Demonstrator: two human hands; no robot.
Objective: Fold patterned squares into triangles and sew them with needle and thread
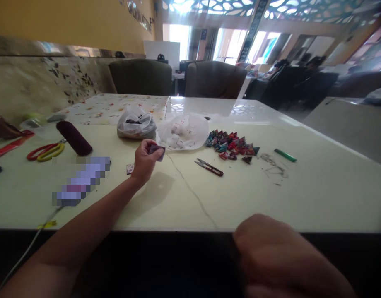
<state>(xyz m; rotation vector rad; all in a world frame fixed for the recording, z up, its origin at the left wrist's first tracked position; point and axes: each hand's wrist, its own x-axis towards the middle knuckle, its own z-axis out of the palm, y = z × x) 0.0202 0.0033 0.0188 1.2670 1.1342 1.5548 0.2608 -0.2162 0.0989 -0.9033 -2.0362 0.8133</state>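
Pinched between the thumb and fingers of my left hand (145,162) is a small dark purple piece of fabric (157,152), held above the table. A thin pale thread (190,188) runs from near the fabric down toward my right hand (271,248). That hand is close to the camera at the lower right, blurred and closed, with its fingertips largely hidden. Behind my left wrist lies a small patterned fabric piece (130,169). Thread snips (209,167) rest on the table to the right of the thread.
Farther back are a bag with dark contents (136,126), white stuffing on a plastic bag (184,130) and several stuffed fabric triangles (230,142). Loose threads (274,165) and a green cutter (285,155) lie right; scissors (47,152), a maroon cylinder (74,138) and a pixelated phone-like object (85,180) left.
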